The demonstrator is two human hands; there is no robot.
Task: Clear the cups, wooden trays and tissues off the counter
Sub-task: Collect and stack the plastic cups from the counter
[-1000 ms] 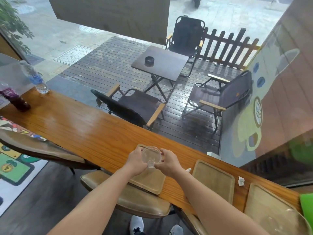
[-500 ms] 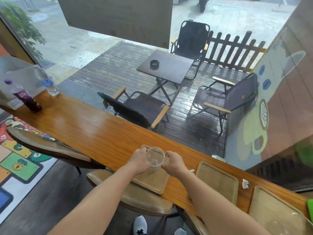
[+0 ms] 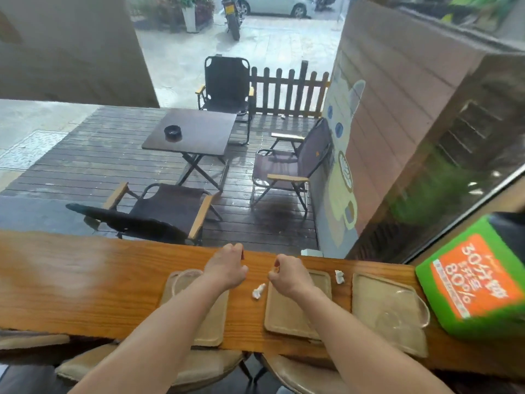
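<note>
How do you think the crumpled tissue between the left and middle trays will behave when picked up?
The tissue looks small and wadded, so probably light and floppy. On the glossy counter, a push would likely slide it.

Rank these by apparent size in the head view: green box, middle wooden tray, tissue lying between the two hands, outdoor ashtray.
1. green box
2. middle wooden tray
3. tissue and ashtray: they look about alike, and the ashtray sits far outside, so they are left unranked.
</note>
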